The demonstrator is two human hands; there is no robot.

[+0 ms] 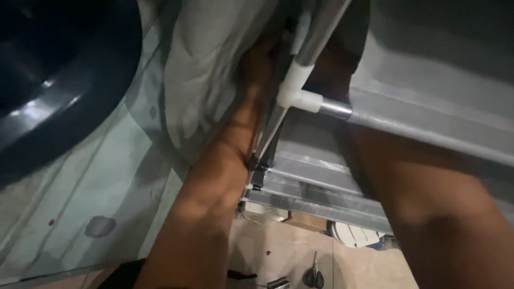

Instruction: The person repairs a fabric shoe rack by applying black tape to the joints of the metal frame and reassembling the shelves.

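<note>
My left forearm rises from the bottom centre. My left hand [256, 67] lies in shadow between the crumpled grey fabric [206, 64] and a metal tube [321, 29]; its fingers are hidden. A white plastic corner joint [295, 91] links that tube to a second tube [334, 108] running right. My right forearm comes in from the lower right. My right hand [333, 64] sits dark behind the joint, under a stretched grey fabric panel [428, 101], and its grip cannot be made out. Thin folding metal bars [265, 144] run beside my left wrist.
A dark round tub [53, 80] fills the upper left, over a greenish glass-like sheet [96, 176]. Flat metal rails [310, 187] cross the middle. On the floor below lie scissors [315, 275], a white round object [353, 234] and a cardboard piece [306, 221].
</note>
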